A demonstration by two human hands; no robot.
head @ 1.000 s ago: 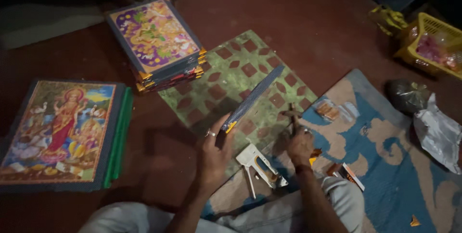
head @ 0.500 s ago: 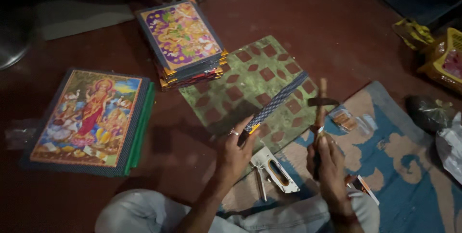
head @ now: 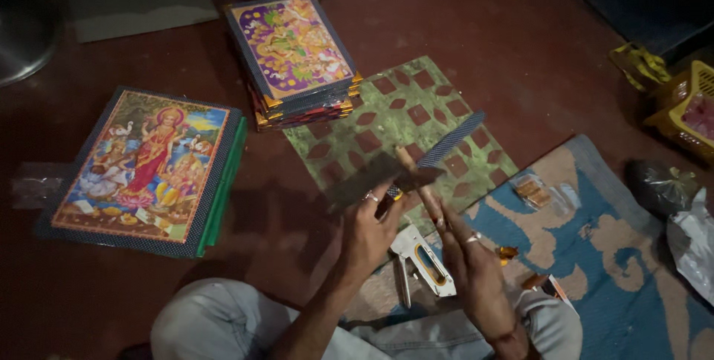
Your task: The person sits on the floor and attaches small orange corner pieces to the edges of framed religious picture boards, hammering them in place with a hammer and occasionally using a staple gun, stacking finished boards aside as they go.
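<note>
Head view, looking down at a seated person on a dark red floor. Left hand (head: 370, 230) pinches the near end of a long patterned frame strip (head: 446, 140), fingers closed narrow around it; the strip runs up and to the right, raised over the green cut-out mat (head: 416, 100). Right hand (head: 465, 252) is wrapped around a wooden-handled tool (head: 413, 174), apparently a small hammer, whose dark head meets the strip just beside the left fingers; motion blur hides the exact contact. Judged from this pose, the work goes best with the strip gripped firmly close to the tool, the left fingertips kept out of the striking line, and short, controlled blows. The strip appears thin, flat and dark, with a fine woven-looking pattern and a yellow tip at the held end. A metal staple gun (head: 425, 263) lies between the forearms on the blue and tan rug (head: 595, 256). A stack of framed pictures (head: 294, 51) and a single large framed picture (head: 145, 166) lie well apart, to the left
</note>
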